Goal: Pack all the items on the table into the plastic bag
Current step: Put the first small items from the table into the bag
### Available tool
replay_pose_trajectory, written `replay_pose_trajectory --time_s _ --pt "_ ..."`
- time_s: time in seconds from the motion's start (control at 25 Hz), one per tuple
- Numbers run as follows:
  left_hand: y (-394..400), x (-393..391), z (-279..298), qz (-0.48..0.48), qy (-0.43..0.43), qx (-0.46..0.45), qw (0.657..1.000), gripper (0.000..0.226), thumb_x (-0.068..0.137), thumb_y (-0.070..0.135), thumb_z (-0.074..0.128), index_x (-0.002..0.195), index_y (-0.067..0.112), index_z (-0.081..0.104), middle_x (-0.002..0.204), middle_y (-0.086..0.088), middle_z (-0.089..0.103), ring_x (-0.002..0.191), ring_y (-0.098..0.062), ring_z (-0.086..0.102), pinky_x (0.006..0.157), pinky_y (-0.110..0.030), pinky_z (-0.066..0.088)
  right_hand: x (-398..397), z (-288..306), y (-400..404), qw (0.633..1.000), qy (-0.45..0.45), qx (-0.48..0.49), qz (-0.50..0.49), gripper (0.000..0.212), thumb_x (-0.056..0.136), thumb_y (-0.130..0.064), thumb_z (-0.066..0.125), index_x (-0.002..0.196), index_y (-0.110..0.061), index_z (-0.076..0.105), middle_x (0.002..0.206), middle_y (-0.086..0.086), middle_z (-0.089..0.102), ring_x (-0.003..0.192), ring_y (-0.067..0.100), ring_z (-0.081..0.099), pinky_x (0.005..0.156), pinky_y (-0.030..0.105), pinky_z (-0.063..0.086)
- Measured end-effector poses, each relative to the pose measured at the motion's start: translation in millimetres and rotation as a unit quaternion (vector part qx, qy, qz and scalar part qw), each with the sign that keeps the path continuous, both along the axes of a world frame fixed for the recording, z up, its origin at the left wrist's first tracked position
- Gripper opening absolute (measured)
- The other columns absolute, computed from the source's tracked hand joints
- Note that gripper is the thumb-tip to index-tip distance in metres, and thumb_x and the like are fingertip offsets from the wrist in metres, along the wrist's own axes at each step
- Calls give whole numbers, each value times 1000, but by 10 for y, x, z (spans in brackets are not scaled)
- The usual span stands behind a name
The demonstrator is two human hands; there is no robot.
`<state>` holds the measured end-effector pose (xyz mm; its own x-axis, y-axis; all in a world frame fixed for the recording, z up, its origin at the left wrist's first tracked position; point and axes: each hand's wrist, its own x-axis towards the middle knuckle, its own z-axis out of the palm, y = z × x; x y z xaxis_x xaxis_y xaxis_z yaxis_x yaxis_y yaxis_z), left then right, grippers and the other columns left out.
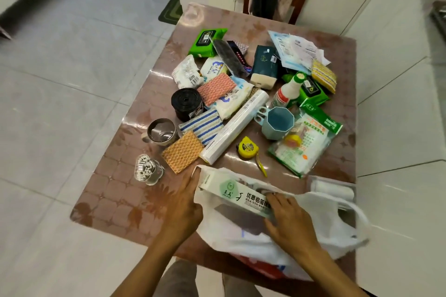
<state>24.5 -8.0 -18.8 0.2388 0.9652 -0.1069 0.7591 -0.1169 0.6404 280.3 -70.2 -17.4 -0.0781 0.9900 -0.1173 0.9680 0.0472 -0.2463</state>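
Observation:
A white plastic bag [321, 231] lies open at the table's near edge. My left hand [183, 210] grips the bag's left rim. My right hand [287, 217] is shut on a long white foil box [231, 194] with green print, which lies in the bag's mouth. Beyond the bag, loose items cover the table [125, 190]: a cling-film roll [236, 125], a yellow tape measure [248, 148], a blue cup [277, 123], a black bin-bag roll [187, 103], a steel mug [161, 131], a cotton-swab jar [147, 169], sponges and wipe packs.
A green wipes pack [207, 42], a tissue pack [264, 65], a spray bottle [288, 90] and a bagged packet [304, 144] lie farther back. White cabinets [395, 128] stand right of the table. Tiled floor [60, 94] lies on the left.

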Motion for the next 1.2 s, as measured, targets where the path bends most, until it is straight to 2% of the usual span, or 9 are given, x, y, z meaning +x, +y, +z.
replay_pose_trajectory --time_s 0.12,0.24,0.36,0.56,0.64,0.8,0.96,1.08,1.2 --pt "-14 -153 22 12 -14 -20 1000 90 74 -4 61 151 23 23 152 11 18 107 -14 44 73 -18 44 71 -157 -7 987 -138 -77 -14 56 67 -21 73 120 -12 62 110 10 65 90 31 60 61 40 53" --pt "-22 -155 27 -37 -7 -52 998 96 78 0 61 150 35 10 152 17 8 112 -6 39 78 -12 40 38 -198 33 981 -177 -73 -44 57 58 -2 80 114 -3 68 102 18 68 79 38 65 44 40 51" --pt "-23 -91 41 -72 10 -88 993 99 81 8 61 143 51 -4 153 20 11 89 -5 45 63 -5 36 -62 -150 33 986 -130 -75 -66 51 67 5 74 117 0 66 112 22 67 84 43 66 45 42 52" --pt "-21 -74 3 -34 -13 -137 990 98 81 10 61 142 55 -1 160 10 22 104 -3 40 70 1 32 -368 239 648 989 90 120 2 21 84 -21 61 105 -20 66 101 -1 70 86 19 65 63 32 54" --pt "-9 -77 10 -28 -21 -160 986 98 79 9 59 141 56 0 161 8 22 104 -4 41 70 0 33 -500 374 1304 987 128 84 49 29 90 -20 55 118 -22 61 115 -1 67 93 21 65 69 36 56" --pt "50 -88 38 -40 -24 -159 986 95 80 15 58 137 63 -2 158 12 24 122 -11 43 89 -15 40 -593 109 2276 952 -164 -175 190 61 91 -7 53 147 -22 34 156 6 32 114 33 59 87 46 52" --pt "106 -184 54 -48 -37 -162 985 97 77 17 55 130 74 -2 147 31 19 115 -3 42 82 -4 38 -734 -117 2518 927 -257 -149 228 49 94 -7 49 141 -17 38 147 9 43 110 34 62 81 44 53" --pt "137 -266 43 -38 -73 -176 981 100 76 11 59 129 75 3 144 35 16 117 3 37 76 3 35 -683 116 2581 967 -130 -66 207 53 90 -8 56 138 -19 40 140 7 49 103 35 64 74 44 51" --pt "138 -281 31 -36 -83 -178 980 101 77 10 63 131 70 1 147 26 18 118 -4 37 77 -2 34 -430 722 2473 972 218 88 5 57 82 -25 73 132 -21 48 123 2 65 97 26 67 76 37 53"
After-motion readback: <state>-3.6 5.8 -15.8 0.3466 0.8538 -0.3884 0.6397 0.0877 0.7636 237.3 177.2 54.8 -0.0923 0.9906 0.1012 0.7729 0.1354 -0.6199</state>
